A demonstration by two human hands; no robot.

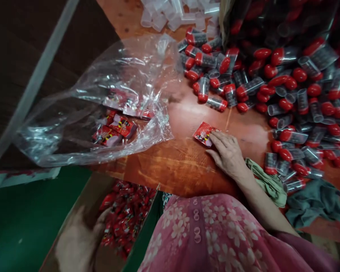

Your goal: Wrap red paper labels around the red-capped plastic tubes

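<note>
My right hand [228,153] lies on the table with its fingers stretched out. Its fingertips rest over the right edge of a flat red printed packet [203,132], and the thumb lies apart from them. Motion blurs my left hand [78,240], low at the left over an open cardboard box [81,192]. Its thumb and fingers look spread, with nothing visible between them. Inside the box is a heap of small shiny red wrapped pieces [127,215]. A clear plastic bag [141,64] lies on the table at the left, with several red printed packets [121,126] in it.
Clear tubes with red rounded ends [251,87] are heaped across the right side of the orange-brown table [170,166]. Translucent plastic cups [170,15] lie at the back. Beside my right forearm are a pale green cloth [268,183] and a dark green cloth [317,204].
</note>
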